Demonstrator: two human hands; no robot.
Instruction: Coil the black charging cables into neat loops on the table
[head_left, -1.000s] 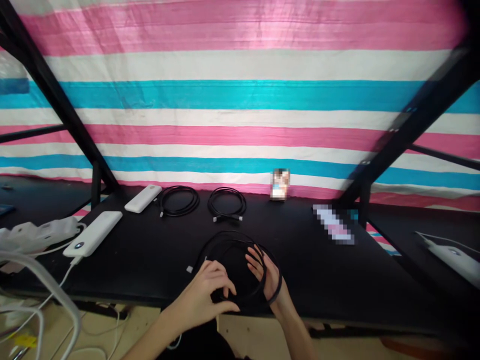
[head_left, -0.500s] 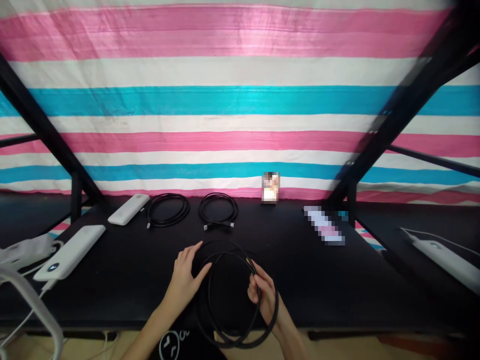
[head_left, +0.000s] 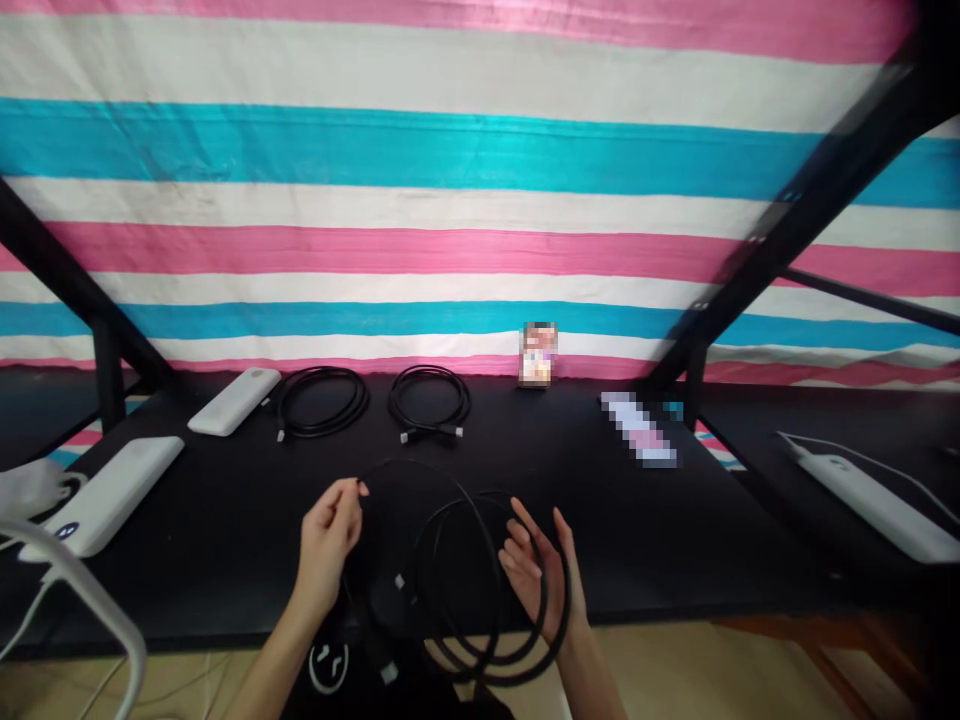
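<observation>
Left hand [head_left: 330, 540] shifts outward, pinching black cable [head_left: 497, 590]; right hand [head_left: 536, 575], fingers parted, cradles its loose loops (two coils [head_left: 361, 408] apparently done, this one unfinished).

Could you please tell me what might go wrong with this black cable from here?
The coils of the round black cable run through an open right hand, so they might slip off and spread. A small silver-grey rectangular plug is loose beside the coils; it could poke through one and tangle. From this view the coils reach past the front edge of the flat black table, so they might snag there.
</observation>
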